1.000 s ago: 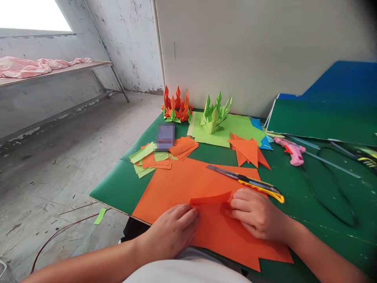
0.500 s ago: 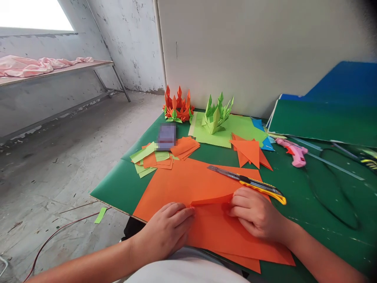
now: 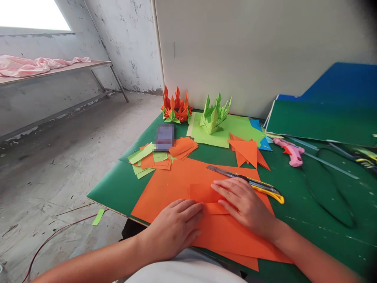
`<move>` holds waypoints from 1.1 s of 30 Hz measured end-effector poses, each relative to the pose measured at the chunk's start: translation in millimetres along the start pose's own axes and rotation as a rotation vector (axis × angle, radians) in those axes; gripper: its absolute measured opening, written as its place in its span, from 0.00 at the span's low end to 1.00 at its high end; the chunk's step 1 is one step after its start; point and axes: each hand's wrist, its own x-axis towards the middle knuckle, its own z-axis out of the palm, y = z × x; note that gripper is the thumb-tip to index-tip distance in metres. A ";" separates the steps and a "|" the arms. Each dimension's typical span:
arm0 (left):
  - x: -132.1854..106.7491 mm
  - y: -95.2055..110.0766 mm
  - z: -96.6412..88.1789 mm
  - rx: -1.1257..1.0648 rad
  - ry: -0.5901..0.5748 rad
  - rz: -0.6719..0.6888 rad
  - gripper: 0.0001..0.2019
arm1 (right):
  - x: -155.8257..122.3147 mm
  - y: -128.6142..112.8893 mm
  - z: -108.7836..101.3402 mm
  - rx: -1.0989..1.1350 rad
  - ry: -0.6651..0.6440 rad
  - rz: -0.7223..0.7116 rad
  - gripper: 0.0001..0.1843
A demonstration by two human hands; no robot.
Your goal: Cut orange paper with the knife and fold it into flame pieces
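The orange flap [image 3: 203, 193], which was curling up half a second ago, is now lying flat on the orange sheet [image 3: 165, 184], so the fold is being pressed down. The right hand [image 3: 241, 202] is resting on it with fingers spread. The left hand [image 3: 176, 226] is pressing flat beside it, fingers together. The flap is sitting mid-sheet, just short of the knife [image 3: 250, 182]. Its long axis is running left to right, and its free edge is facing away from the person.

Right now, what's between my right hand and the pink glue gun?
The head view shows the yellow box cutter just beyond the right hand, then bare green mat before the glue gun.
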 end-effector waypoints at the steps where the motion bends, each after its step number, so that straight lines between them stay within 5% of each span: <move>1: 0.3 -0.2 -0.2 -0.001 0.003 0.002 0.21 | 0.1 0.4 0.4 -0.005 -0.004 0.012 0.27; 6: -0.4 -2.4 5.8 0.011 0.016 0.047 0.38 | 1.0 -0.7 -0.9 -0.031 -0.102 0.048 0.29; 17: 11.9 -4.0 8.5 -0.013 0.030 0.016 0.49 | 1.9 6.8 0.2 0.001 -0.102 0.180 0.28; 26: 19.5 3.4 14.6 0.007 0.128 -0.069 0.35 | 1.5 9.1 1.4 0.025 -0.027 0.200 0.27; 33: 19.2 6.3 10.6 0.038 0.114 -0.075 0.23 | 5.8 7.1 0.4 -0.087 0.116 0.080 0.23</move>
